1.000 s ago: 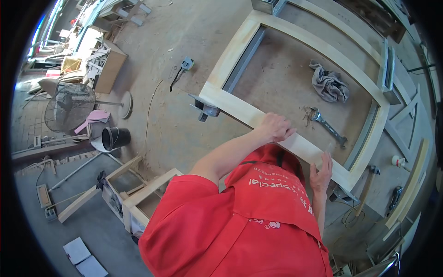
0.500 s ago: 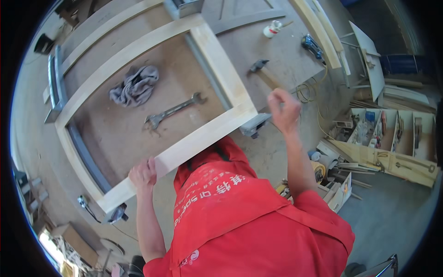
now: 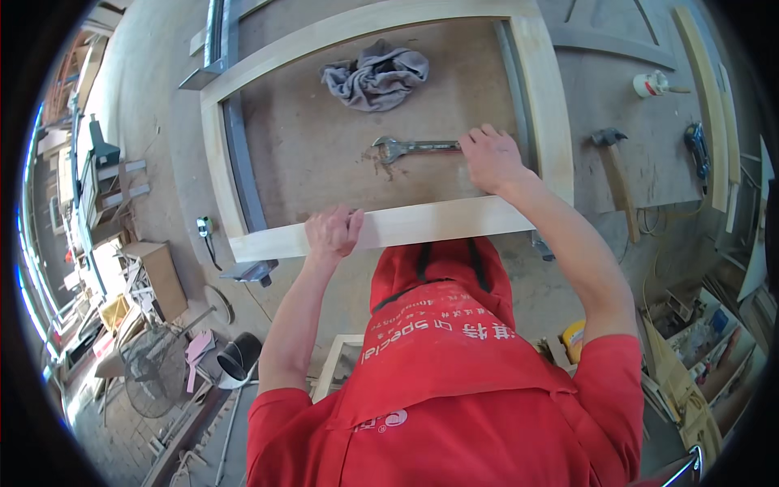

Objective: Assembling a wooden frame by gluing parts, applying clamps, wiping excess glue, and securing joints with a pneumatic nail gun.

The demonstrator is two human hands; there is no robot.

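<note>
A pale wooden frame [image 3: 548,97] lies on the brown worktable, held in metal bar clamps [image 3: 246,162]. My left hand [image 3: 333,231] is closed over its near rail, left of the middle. Inside the frame, my right hand [image 3: 493,158] reaches over the rail with its fingers round the right end of a steel wrench [image 3: 430,147]. The wrench's jaw end points left, beside some brown shavings. Above it sits a crumpled grey cloth [image 3: 377,77]. A hammer [image 3: 621,183] with a wooden handle rests at the table's near edge, right of the frame, touched by neither hand.
On the table's right side are a white jar [image 3: 649,84] with a brush handle, a blue-black power tool [image 3: 696,150] and long wooden strips [image 3: 704,105]. A tape measure [image 3: 204,226] lies left of the frame. A black bucket [image 3: 240,355] stands on the floor.
My right hand has let go of the hammer, now lying at the table edge, and has moved left onto the wrench. The view has turned; my left hand still holds the near rail.
</note>
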